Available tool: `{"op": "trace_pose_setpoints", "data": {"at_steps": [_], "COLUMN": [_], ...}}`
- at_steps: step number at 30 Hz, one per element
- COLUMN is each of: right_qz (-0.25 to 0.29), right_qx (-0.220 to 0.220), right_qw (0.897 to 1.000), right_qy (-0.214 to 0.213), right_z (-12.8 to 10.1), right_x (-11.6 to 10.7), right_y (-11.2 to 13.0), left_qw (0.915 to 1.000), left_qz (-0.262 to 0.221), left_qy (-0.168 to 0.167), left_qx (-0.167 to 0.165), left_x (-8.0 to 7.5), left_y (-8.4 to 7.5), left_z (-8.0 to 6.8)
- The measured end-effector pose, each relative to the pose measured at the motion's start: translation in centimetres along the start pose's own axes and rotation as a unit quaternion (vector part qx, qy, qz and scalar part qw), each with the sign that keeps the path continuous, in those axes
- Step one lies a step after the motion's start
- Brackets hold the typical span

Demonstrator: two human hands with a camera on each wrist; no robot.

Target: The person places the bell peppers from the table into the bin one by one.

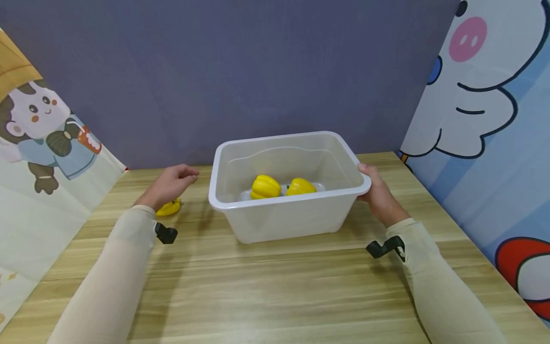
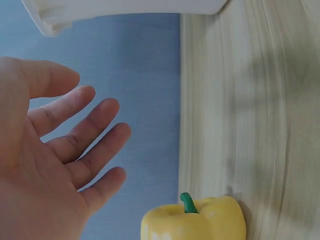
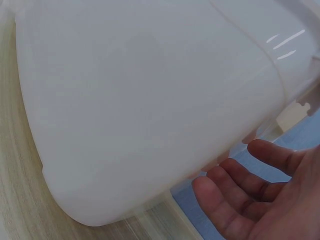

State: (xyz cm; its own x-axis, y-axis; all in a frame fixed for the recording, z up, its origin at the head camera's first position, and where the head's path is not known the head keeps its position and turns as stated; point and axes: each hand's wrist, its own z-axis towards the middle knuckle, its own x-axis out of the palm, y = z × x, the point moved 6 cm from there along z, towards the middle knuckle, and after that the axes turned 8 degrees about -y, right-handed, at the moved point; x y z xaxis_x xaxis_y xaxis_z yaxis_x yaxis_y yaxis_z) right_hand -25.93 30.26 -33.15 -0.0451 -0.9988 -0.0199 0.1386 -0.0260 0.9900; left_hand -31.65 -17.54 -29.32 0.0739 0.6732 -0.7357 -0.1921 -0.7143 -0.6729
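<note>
- The left hand (image 1: 169, 184) hovers with fingers loose and spread, holding nothing, just above a yellow pepper (image 1: 169, 208) lying on the wooden counter (image 1: 275, 286).
- Mid-scene, a translucent white tub (image 1: 287, 217) stands on the counter with two yellow peppers (image 1: 281, 187) side by side inside.
- The right hand (image 1: 378, 195) rests at the tub's right rim, thumb on top, fingers gently curled beneath the lip.

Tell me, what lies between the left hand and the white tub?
Only bare wooden table, in the head view; the left hand hovers above a yellow pepper, apart from the white tub.
</note>
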Motion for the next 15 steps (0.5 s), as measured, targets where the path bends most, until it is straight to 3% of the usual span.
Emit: {"op": "trace_pose_setpoints", "data": {"at_steps": [15], "right_qz": [-0.019], "right_qx": [0.005], "right_qw": [1.000], "right_qy": [0.000], "right_z": [0.0], "right_x": [-0.1], "right_y": [-0.1], "left_qw": [0.9983], "left_qz": [0.023], "left_qy": [-0.040], "left_qx": [-0.035], "left_x": [-0.7], "left_y": [2.4], "left_z": [-0.3]}}
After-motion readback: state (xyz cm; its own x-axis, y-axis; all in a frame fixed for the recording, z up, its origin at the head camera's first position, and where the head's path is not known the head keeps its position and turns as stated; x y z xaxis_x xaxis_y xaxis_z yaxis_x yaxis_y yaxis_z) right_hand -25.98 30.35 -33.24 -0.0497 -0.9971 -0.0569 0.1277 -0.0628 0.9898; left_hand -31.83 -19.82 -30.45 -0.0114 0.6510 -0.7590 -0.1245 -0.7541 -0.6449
